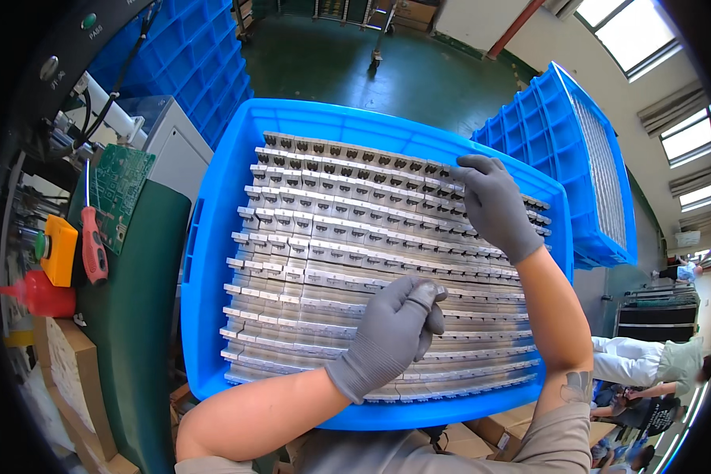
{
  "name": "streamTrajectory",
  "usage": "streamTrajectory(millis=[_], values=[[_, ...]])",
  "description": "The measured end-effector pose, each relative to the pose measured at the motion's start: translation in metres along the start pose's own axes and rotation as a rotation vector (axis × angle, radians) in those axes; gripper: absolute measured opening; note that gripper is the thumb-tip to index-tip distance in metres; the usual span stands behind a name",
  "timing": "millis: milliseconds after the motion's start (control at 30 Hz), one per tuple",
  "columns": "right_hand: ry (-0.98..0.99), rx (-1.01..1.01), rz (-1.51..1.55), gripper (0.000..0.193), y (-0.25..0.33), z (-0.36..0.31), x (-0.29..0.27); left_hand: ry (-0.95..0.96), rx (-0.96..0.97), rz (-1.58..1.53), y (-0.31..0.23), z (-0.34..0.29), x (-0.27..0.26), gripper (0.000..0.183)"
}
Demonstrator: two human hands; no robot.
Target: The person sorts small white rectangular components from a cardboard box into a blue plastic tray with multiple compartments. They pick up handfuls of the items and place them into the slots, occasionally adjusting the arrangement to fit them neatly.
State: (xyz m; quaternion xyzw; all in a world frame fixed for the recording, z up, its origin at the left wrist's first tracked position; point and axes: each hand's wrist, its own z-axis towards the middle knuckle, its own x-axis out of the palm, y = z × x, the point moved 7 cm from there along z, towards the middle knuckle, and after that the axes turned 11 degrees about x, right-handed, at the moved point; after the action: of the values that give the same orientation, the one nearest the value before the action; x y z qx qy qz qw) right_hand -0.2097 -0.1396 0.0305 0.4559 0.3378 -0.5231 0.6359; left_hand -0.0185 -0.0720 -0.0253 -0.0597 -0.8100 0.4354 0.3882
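A large blue plastic crate (205, 316) in front of me holds many rows of small silver metal parts (347, 257), several with dark fittings along their upper edges. Both my hands wear grey knit gloves. My left hand (395, 332) is over the near middle of the rows, its thumb and fingers pinched together; whatever may be between them is too small to make out. Farther off, my right hand (494, 201) reaches over the far right rows. Its bent fingers are at the parts there, and their tips are partly hidden, so what they grip cannot be made out.
At left, a green-covered bench (146, 308) bears a red-handled screwdriver (93, 245), a green circuit board (118, 189), a yellow box with a green button (57, 251) and a red bottle (43, 292). Blue crates (549, 150) stand at the far right. People (648, 363) are farther right.
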Motion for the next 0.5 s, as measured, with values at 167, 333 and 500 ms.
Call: streamTrajectory(millis=[167,333,500], values=[[0.553,0.128,0.606,0.023,0.057,-0.034,-0.027,-0.03,0.022,0.008,-0.001,0.0,-0.002,0.033],[0.553,0.168,0.595,0.017,0.075,-0.059,-0.028,-0.008,0.045,0.004,-0.001,0.003,-0.001,0.031],[0.46,0.124,0.495,0.014,0.074,-0.062,-0.032,-0.06,0.057,0.01,-0.001,0.003,-0.004,0.029]])
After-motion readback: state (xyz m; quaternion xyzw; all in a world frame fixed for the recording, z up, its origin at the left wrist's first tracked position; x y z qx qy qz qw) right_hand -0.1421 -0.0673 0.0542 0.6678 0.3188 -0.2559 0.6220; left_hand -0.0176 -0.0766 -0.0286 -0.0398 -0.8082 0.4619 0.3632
